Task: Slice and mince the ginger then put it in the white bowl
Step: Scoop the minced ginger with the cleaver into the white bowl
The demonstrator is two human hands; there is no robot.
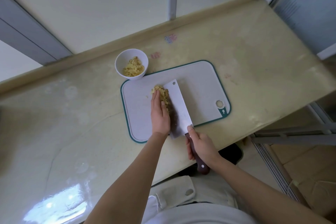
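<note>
I am watching the left hand [160, 112] lying flat on the cutting board [200, 85], fingers straight and together, pressing the loose pile of minced ginger [161, 91] against the broad side of the cleaver [179, 103]. The right hand [201, 146] is wrapping the cleaver's wooden handle at the board's near edge, thumb resting by the heel of the blade. The white bowl [127, 56] is sitting at the board's far left corner, touching its rim, and is already holding a portion of ginger. A few stray crumbs [147, 96] are lying on the board just left of the pile.

I am judging this to be the gathering step, with a lift to the bowl ahead. Two risks I am weighing: the fingertips are lying right beside the blade, so a tilt or slide of the steel could nick them; and a loose heap riding on a tipping blade could be spilling onto the desk [81, 114] short of the bowl.
</note>
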